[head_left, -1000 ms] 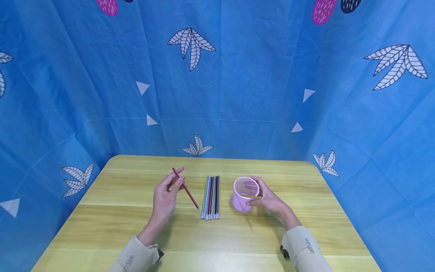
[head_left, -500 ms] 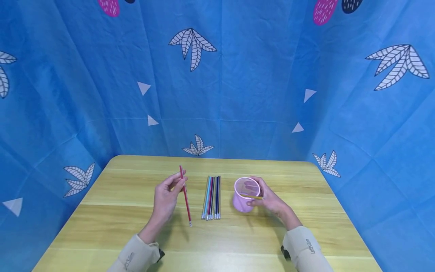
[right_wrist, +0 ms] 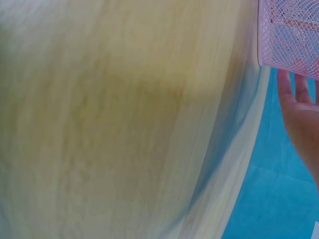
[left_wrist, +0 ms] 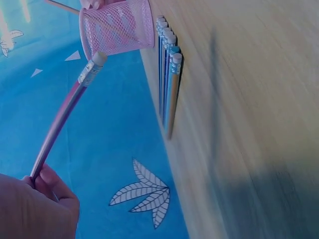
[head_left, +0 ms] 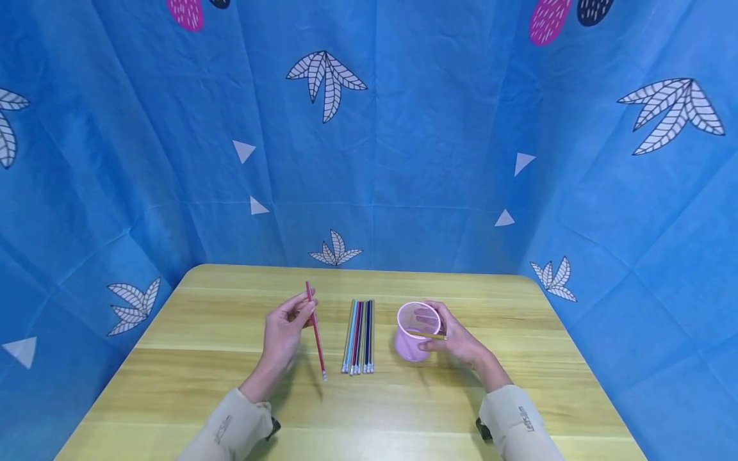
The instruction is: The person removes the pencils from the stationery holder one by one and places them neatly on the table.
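My left hand [head_left: 284, 331] pinches a red pencil [head_left: 318, 339] between thumb and fingers, above the table left of a row of pencils. In the left wrist view the white eraser of this pencil [left_wrist: 64, 112] points up and away from the hand. My right hand [head_left: 458, 336] grips a pink mesh pencil cup [head_left: 408, 349] from its right side, fingers behind and thumb in front. One yellow pencil [head_left: 425, 334] leans inside the cup, its end over the rim. At the edge of the right wrist view, fingers touch the mesh cup [right_wrist: 294, 42].
Several pencils [head_left: 359, 336] lie side by side between the hands, erasers toward me. The wooden table [head_left: 190, 358] has blue patterned cloth [head_left: 403, 160] hanging behind it and at both sides.
The red pencil has swung from a slant toward the pencil row to nearly upright, eraser end down and nearer me. The right hand and cup stay in place.
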Motion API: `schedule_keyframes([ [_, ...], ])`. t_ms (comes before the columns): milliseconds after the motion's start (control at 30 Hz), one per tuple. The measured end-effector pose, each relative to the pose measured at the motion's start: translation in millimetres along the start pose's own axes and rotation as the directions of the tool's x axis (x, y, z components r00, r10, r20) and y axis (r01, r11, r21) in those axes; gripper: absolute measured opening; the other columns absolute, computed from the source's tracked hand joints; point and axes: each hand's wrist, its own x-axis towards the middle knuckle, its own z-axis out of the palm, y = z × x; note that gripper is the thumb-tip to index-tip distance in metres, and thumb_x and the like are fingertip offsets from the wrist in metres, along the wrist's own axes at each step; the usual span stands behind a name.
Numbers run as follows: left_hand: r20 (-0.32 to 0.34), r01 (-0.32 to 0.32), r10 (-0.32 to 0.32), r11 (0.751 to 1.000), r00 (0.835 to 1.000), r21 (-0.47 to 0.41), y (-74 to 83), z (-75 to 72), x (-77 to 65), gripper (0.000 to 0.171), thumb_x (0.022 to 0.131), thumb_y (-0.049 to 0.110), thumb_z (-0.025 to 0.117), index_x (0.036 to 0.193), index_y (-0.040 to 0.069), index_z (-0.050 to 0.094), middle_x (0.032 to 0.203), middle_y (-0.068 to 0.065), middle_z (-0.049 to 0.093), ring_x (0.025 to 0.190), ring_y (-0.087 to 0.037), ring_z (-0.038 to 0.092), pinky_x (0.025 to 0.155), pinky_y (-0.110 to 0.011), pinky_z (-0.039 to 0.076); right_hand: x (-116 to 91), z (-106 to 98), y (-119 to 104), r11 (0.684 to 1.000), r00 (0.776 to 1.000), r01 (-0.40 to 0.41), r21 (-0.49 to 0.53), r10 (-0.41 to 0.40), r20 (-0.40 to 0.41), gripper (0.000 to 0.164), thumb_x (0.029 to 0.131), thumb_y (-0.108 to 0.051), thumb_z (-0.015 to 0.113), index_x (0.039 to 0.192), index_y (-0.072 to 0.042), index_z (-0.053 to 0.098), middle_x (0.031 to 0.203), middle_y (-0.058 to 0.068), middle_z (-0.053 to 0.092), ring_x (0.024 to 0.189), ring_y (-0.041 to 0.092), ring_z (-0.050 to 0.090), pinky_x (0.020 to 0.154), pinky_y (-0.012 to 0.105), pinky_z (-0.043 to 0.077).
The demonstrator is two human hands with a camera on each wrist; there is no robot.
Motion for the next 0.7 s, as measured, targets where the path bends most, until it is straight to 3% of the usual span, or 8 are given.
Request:
schedule_keyframes([
  [533, 0.035, 0.074, -0.076, 0.996, 0.997, 0.051, -25.8, 1.8, 28.8, 0.034, 0.097, 0.007, 0.071, 0.131, 0.006, 0.069, 0.098, -0.002, 0.073, 0.079, -0.009, 0.064, 0.072, -0.019, 0.064, -0.1, 1.3, 2.7, 1.000, 1.000, -0.006, -0.011, 0.006, -0.006, 0.094, 0.079, -0.003, 0.086, 0.155, -0.014, 0.032, 0.152, 0.019, 0.049, 0.140, 0.044, 0.046, 0.122, 0.065, 0.034],
  [700, 0.057, 0.101, -0.106, 0.991, 0.993, 0.085, -33.5, 3.4, 39.0, 0.034, 0.097, 0.006, 0.071, 0.131, 0.003, 0.068, 0.102, -0.010, 0.070, 0.078, -0.011, 0.064, 0.070, -0.019, 0.064, 1.1, 0.8, 1.7, 1.000, 1.000, -0.002, -0.011, 0.002, -0.009, 0.094, 0.079, -0.004, 0.086, 0.155, -0.015, 0.032, 0.153, 0.019, 0.049, 0.140, 0.044, 0.047, 0.121, 0.063, 0.037],
])
